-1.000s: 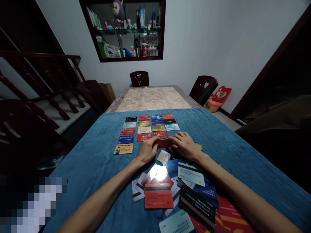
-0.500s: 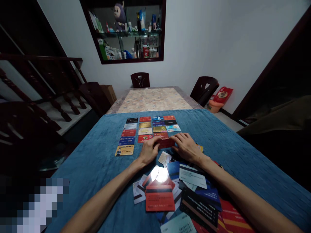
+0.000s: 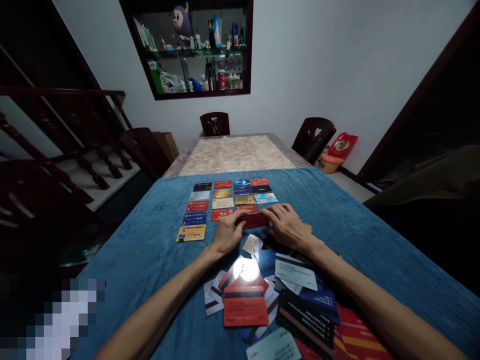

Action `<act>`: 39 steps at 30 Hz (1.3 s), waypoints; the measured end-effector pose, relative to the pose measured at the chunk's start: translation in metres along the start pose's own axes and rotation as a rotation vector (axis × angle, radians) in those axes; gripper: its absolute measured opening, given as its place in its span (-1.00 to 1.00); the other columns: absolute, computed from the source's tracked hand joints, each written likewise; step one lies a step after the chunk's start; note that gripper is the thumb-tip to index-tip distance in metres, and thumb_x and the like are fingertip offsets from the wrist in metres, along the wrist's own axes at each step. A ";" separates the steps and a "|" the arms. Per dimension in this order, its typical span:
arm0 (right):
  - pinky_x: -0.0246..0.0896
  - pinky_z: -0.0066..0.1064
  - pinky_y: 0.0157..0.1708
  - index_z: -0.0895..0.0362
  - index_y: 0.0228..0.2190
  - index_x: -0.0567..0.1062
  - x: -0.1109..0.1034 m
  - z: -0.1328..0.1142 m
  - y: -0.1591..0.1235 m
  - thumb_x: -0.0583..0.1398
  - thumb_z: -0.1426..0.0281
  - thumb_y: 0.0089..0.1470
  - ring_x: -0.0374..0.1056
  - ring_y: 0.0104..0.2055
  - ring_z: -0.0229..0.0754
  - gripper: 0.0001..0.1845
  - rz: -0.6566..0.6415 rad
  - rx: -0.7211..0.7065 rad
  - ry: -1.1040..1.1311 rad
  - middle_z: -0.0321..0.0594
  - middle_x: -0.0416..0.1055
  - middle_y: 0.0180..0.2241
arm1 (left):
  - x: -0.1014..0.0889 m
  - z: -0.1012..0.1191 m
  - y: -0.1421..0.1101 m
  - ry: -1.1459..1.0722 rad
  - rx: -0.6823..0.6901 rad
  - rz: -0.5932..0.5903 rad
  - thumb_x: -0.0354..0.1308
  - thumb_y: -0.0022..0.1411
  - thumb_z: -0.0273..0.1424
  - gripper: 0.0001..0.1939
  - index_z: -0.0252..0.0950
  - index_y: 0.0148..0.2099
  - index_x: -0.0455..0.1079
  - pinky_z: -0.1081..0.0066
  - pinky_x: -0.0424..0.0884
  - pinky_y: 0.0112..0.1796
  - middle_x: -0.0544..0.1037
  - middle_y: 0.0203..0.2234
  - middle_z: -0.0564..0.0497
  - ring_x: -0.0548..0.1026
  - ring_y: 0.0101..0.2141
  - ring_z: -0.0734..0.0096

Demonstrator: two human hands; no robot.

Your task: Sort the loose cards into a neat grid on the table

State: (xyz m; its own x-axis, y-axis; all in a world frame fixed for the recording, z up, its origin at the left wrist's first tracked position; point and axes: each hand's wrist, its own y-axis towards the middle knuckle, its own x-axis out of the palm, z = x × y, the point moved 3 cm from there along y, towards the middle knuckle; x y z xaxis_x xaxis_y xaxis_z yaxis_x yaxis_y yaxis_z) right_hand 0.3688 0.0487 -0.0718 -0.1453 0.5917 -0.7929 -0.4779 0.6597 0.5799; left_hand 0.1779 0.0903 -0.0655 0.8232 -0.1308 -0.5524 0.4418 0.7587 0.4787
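Both hands meet over a dark red card just below a grid of cards laid in neat rows on the blue cloth. My left hand pinches the card's left end, fingers curled. On its right end rests my right hand, fingers bent over the edge. A loose heap of cards lies between my forearms, with a red card on top at the front. A yellow card ends the grid's left column.
Beyond the blue cloth the table shows a patterned top. Dark chairs stand round its far end. A wall cabinet holds bottles and a plush toy. A stair railing runs along the left.
The hands and the dark red card have barely shifted; the view wobbled slightly.
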 end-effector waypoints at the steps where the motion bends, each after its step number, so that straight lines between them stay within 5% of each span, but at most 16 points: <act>1: 0.11 -0.18 -0.06 0.16 0.03 0.37 -0.001 0.000 0.000 0.20 0.46 0.11 0.31 -0.11 0.00 -0.58 -0.005 0.002 0.004 -0.04 0.46 -0.13 | 0.000 0.000 0.000 0.005 0.003 0.000 0.10 0.18 -0.63 -0.69 -0.26 -0.07 0.48 0.32 0.50 -0.11 0.63 -0.20 0.00 0.57 -0.23 0.36; 20: 0.08 -0.18 -0.10 0.26 0.02 0.38 -0.014 0.008 0.003 0.20 0.37 0.11 0.31 -0.10 0.04 -0.56 -0.099 0.000 -0.006 0.03 0.49 -0.10 | -0.002 0.006 -0.006 0.407 0.286 -0.152 0.09 0.21 -0.54 -0.45 -0.34 0.25 0.16 0.09 0.40 0.09 0.34 0.11 -0.26 0.38 0.10 0.07; 30: 0.10 -0.22 -0.17 0.23 -0.01 0.39 -0.020 0.008 0.017 0.20 0.36 0.10 0.31 -0.11 0.01 -0.58 -0.223 -0.017 0.010 0.01 0.48 -0.13 | -0.005 0.006 0.003 0.557 0.298 -0.228 0.10 0.23 -0.48 -0.47 -0.33 0.24 0.17 -0.01 0.40 0.02 0.38 0.07 -0.30 0.39 0.07 -0.01; 39: 0.11 -0.24 -0.18 0.19 0.03 0.38 -0.010 0.004 0.037 0.20 0.33 0.12 0.29 -0.08 0.01 -0.56 -0.224 -0.036 0.030 0.02 0.41 -0.06 | -0.028 -0.001 0.010 0.648 0.311 -0.284 0.12 0.23 -0.45 -0.50 -0.36 0.21 0.19 0.06 0.40 0.00 0.42 0.02 -0.28 0.40 0.01 0.01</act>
State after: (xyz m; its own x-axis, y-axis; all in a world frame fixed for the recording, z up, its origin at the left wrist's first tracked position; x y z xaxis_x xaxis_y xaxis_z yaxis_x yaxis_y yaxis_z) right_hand 0.3556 0.0692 -0.0415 -0.0577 0.4181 -0.9066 -0.5317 0.7557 0.3824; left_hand 0.1592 0.1025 -0.0457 0.3328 0.1784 -0.9260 0.7635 0.5253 0.3756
